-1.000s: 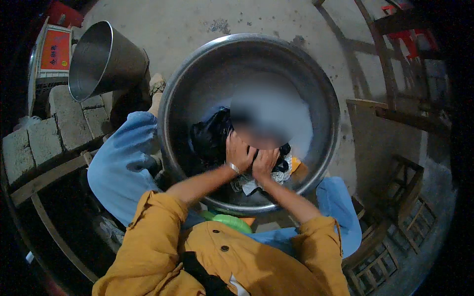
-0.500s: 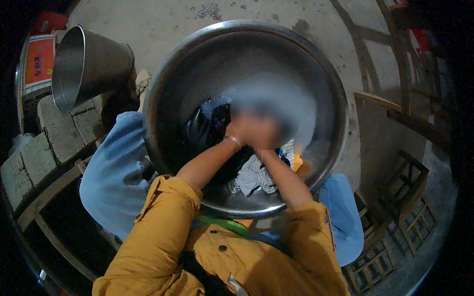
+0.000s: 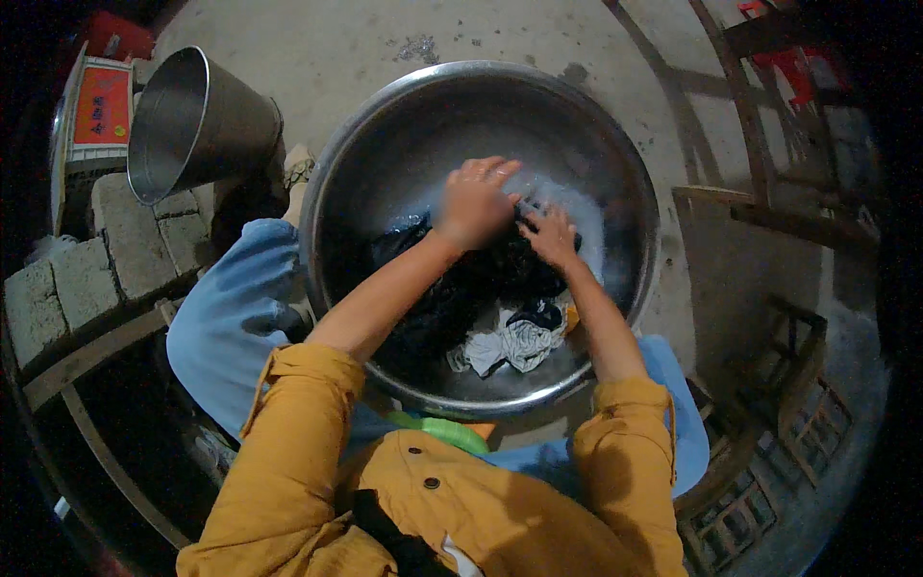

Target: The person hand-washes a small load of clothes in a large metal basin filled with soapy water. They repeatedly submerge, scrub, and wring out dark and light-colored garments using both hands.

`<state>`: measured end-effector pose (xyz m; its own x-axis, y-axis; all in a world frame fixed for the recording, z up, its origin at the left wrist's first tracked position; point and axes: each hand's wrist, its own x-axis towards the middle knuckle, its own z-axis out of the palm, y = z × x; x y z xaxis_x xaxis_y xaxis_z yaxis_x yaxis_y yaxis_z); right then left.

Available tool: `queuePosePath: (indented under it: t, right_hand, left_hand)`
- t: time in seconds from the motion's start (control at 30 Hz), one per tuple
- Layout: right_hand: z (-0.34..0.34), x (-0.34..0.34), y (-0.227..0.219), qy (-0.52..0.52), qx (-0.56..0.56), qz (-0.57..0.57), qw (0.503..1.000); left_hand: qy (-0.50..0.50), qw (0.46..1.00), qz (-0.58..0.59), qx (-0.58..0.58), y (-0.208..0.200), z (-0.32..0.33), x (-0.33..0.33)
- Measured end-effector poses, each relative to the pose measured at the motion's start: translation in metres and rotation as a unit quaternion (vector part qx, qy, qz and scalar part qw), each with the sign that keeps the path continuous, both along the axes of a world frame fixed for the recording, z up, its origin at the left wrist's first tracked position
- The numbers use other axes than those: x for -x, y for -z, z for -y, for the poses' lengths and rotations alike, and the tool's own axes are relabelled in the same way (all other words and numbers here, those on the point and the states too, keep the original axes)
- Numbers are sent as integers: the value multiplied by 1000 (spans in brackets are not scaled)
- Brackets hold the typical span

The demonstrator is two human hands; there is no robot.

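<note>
A wide metal basin (image 3: 620, 144) stands between my knees, with black wet cloth (image 3: 437, 303) heaped in it. My left hand (image 3: 474, 204) is over the far part of that cloth, fingers stretched out and partly smeared by motion. Just right of it, my right hand (image 3: 553, 236) lies with spread fingers on the black cloth, not closed round it. Pale soapy water (image 3: 586, 207) shows beyond and beside the right hand. A crumpled light grey-white cloth (image 3: 519, 344) lies near the basin's front, and a bit of orange-yellow shows beside it.
At the left, a tilted metal bucket (image 3: 240, 120) rests by grey bricks (image 3: 130, 240) and a red-and-white box (image 3: 101, 106). Wooden frames (image 3: 760, 207) stand at the right. Something bright green (image 3: 447, 433) is under the basin's front edge.
My hands, together and blurred over the basin before, have come apart. The left is now spread farther up, the right lies on the black cloth. The view has shifted slightly.
</note>
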<state>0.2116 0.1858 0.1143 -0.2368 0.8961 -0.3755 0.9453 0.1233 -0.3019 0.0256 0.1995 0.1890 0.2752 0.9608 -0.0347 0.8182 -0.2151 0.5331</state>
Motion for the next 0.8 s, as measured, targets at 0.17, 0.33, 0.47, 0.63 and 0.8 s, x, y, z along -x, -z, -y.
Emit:
queuePosePath:
  t: [0.17,0.33,0.47,0.63,0.8]
  right_hand:
    - [82,8,-45,89,-108,-143,980]
    - [174,37,-42,141,-176,-143,964]
    - [168,36,-10,60,-137,-95,984]
    - [120,33,13,48,-222,-141,964]
    - [63,28,36,40,-149,-17,988]
  left_hand:
    - [-95,994,52,8,37,109,-18]
    - [-123,981,146,44,25,203,-38]
    - [-101,990,82,63,62,200,-33]
    - [-100,990,1,98,70,155,-40]
    - [-116,986,-18,116,77,91,-44]
